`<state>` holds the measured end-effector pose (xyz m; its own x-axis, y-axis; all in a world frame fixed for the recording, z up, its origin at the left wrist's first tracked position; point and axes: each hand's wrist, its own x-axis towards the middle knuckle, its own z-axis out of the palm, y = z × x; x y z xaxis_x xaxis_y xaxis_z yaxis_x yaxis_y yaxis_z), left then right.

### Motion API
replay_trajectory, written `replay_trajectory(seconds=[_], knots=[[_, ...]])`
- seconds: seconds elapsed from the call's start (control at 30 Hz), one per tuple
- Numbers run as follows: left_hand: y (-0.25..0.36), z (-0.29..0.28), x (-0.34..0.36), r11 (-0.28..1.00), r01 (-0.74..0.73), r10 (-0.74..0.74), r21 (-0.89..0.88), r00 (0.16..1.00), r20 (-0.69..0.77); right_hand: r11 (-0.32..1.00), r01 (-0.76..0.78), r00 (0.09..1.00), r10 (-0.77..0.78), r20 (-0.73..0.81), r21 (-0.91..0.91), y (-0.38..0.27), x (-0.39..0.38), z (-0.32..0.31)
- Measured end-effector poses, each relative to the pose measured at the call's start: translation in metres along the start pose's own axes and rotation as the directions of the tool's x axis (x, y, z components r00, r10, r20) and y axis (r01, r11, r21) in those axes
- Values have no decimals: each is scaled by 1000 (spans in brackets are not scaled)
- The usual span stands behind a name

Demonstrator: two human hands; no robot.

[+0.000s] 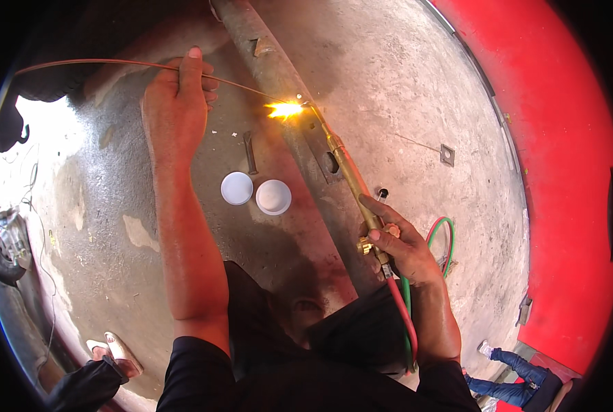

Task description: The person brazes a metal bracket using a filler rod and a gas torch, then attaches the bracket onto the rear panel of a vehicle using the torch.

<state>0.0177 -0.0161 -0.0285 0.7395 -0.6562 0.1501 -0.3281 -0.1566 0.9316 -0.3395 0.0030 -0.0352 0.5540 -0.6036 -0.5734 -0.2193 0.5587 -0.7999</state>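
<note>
My left hand (183, 103) grips a thin brown filler rod (107, 61), which runs right to a bright yellow flame (284, 110) over a long grey metal tube (251, 51). My right hand (402, 250) is closed around a brass torch (347, 168) with valve knobs at its grip; red and green hoses (397, 309) trail from its lower end. The torch tip points up-left into the flame, whose glare hides the exact point of contact. The tube has holes and slants away from my lap under the torch.
A white lid (236, 188), an open white tub (273, 197) and a metal bolt (250, 152) lie left of the tube. A square plate (447, 155) is to the right. Other people's feet (121, 353) and legs (505, 384) appear low at both sides. A red surface (567, 123) borders the right.
</note>
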Motion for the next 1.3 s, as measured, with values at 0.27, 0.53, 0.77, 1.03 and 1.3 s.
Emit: replay_trajectory(seconds=[0.27,0.53,0.77,1.03,1.3], knots=[[-2,1,0,1000,-16,16,19,1000,7,1000,4,998,-5,-57,-23,0,-1,1],[-3,0,0,999,-10,10,-37,1000,-1,1000,-7,999,7,-43,10,1,-1,1],[-1,2,-1,1000,-9,9,-3,1000,4,1000,-1,999,1,-51,4,-1,-1,2],[-5,0,1,1000,-4,5,-31,1000,7,1000,-8,1000,8,1,-8,1,0,0],[-1,2,-1,1000,2,-2,-18,1000,11,1000,-9,999,9,-46,7,-2,-1,2]])
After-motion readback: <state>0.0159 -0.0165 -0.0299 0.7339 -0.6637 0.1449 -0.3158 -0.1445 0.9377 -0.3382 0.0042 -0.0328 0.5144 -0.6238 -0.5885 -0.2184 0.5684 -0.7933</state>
